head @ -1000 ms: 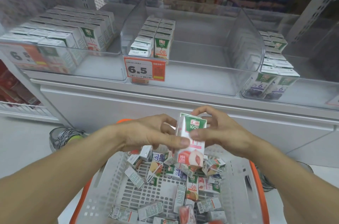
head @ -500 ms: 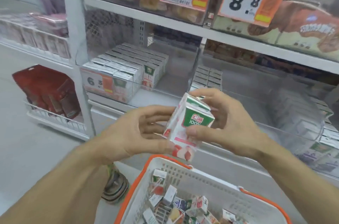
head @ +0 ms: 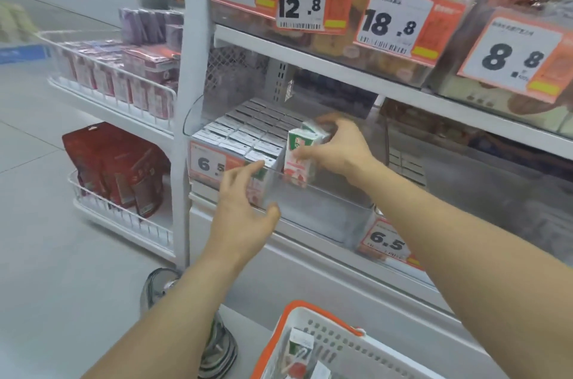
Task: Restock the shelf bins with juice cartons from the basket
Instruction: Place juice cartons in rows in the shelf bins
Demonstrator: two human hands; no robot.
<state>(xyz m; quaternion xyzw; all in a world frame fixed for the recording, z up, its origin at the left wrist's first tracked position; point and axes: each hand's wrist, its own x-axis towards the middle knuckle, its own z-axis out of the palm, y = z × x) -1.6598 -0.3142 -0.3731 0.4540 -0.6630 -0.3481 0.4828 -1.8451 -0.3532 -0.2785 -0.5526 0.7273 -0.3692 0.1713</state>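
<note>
One carton (head: 298, 158) is now up from our basket (head: 335, 344); our right hand (head: 336, 149) grips it inside the bin (head: 325, 211), left hand (head: 245, 208) fingers spread on the rim.

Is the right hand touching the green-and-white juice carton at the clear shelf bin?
Touching: head view shows the right hand gripping the juice carton.

Clear glossy plastic shelf bin (head: 310, 208); smooth printed-card white-and-pink juice carton (head: 299, 158); white perforated plastic basket with orange rim (head: 328, 344); white painted-metal shelf (head: 341, 68).

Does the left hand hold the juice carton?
No, the right hand grips the juice carton; the left hand holds nothing.
</note>
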